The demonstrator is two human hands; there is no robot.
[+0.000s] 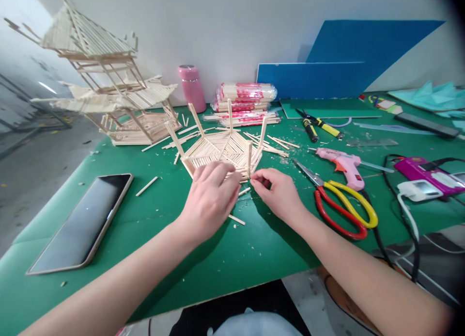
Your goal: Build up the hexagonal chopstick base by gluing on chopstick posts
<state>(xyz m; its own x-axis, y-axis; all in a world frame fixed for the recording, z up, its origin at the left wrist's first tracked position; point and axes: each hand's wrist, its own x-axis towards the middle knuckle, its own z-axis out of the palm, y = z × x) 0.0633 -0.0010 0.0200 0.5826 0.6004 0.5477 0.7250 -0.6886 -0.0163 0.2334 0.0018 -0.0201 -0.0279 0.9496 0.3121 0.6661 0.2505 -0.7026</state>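
The hexagonal stick frame [218,148] stood just beyond the fingers; the left hand [210,200] curled over its near edge, grip unclear, while the right hand [276,193] pinched a corner post's [249,156] foot

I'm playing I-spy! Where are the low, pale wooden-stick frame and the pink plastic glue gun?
Low, pale wooden-stick frame [222,148]: head view, on its slatted floor.
Pink plastic glue gun [343,163]: head view, on its body.

No text or number can be read; the red print [250,92] on the clear-wrapped stick packs [225,92], toward twelve o'clock at the back of the desk [254,256], is too blurred to tell.
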